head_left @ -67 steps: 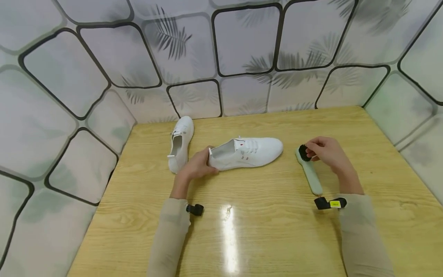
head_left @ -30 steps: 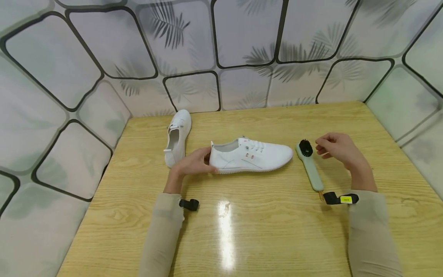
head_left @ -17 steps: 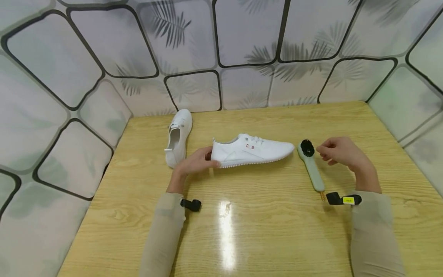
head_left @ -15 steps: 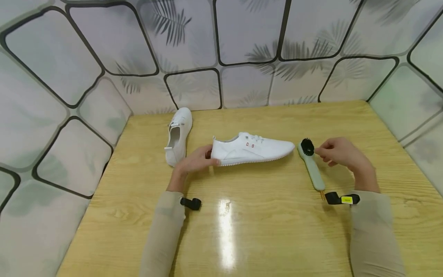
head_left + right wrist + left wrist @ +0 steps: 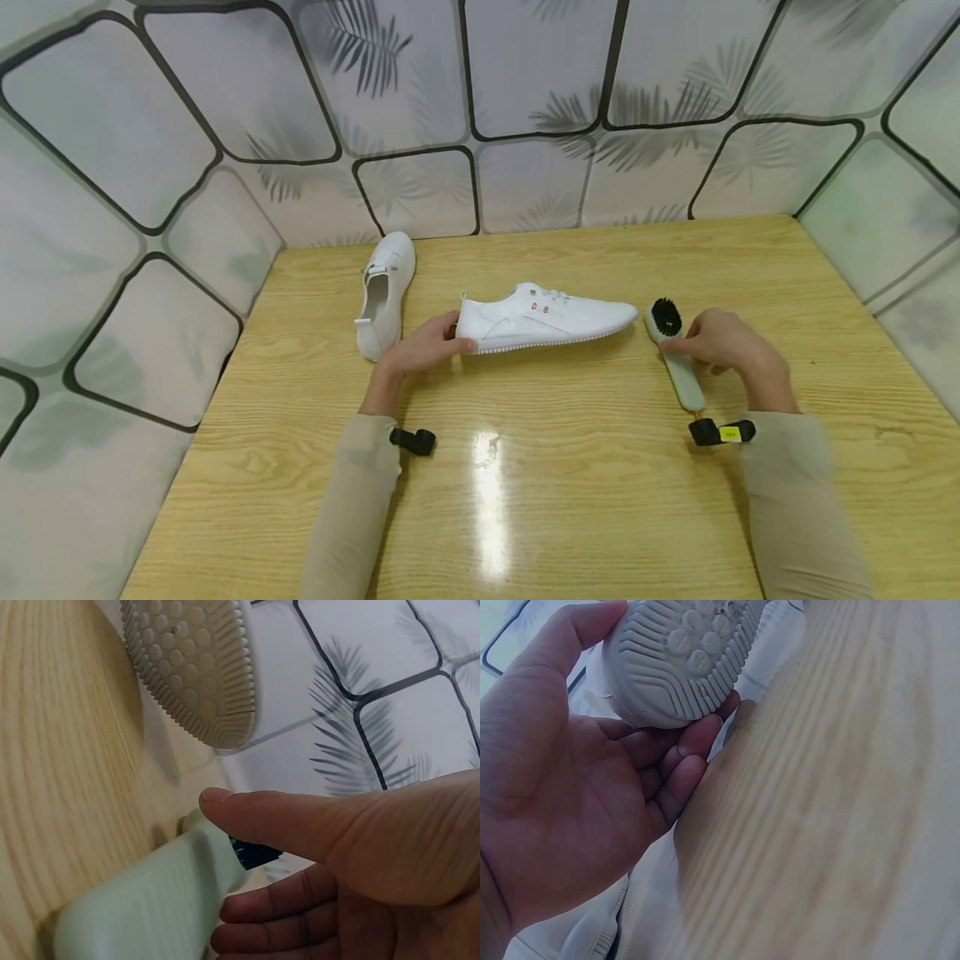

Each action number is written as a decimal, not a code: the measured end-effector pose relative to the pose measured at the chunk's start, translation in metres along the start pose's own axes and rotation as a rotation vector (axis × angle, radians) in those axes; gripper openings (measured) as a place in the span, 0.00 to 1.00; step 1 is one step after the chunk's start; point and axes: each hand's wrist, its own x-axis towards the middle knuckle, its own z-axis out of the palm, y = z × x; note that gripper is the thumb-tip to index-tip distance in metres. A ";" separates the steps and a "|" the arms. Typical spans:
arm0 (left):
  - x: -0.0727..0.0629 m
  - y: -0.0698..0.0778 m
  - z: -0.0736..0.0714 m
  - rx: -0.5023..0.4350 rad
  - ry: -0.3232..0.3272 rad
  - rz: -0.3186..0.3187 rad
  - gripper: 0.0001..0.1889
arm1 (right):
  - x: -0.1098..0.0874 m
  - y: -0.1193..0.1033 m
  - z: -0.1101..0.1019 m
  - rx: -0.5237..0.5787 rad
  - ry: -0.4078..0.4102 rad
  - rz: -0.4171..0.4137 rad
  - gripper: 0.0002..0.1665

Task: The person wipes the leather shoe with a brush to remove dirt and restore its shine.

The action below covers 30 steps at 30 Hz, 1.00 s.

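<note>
My left hand (image 5: 422,347) grips a white lace-up shoe (image 5: 540,325) by its heel, thumb at the sole edge. The shoe lies tipped on its side, toe pointing right, its side with red marks showing. In the left wrist view the ridged sole (image 5: 679,656) faces the camera, with fingers curled round the heel. On the right, my right hand (image 5: 727,343) pinches the neck of a pale green shoe brush (image 5: 684,379), thumb on one side and fingers on the other. The brush lies on the table with its black bristles (image 5: 666,317) up.
A second white shoe (image 5: 384,296) stands at the back left, close behind my left hand. The wooden table (image 5: 585,467) meets patterned walls (image 5: 532,92) at the back and sides.
The shoe in my left hand has tipped from upright onto its side and shifted slightly right. My right hand drew off the bristles, then came down to the brush's neck and took hold.
</note>
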 end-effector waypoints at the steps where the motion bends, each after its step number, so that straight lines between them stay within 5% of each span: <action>1: 0.000 0.000 0.000 0.003 0.001 -0.002 0.27 | 0.001 0.000 0.001 -0.001 0.000 -0.002 0.27; 30: -0.002 0.005 0.002 0.015 0.002 -0.017 0.29 | 0.008 0.010 0.007 0.064 -0.028 -0.059 0.31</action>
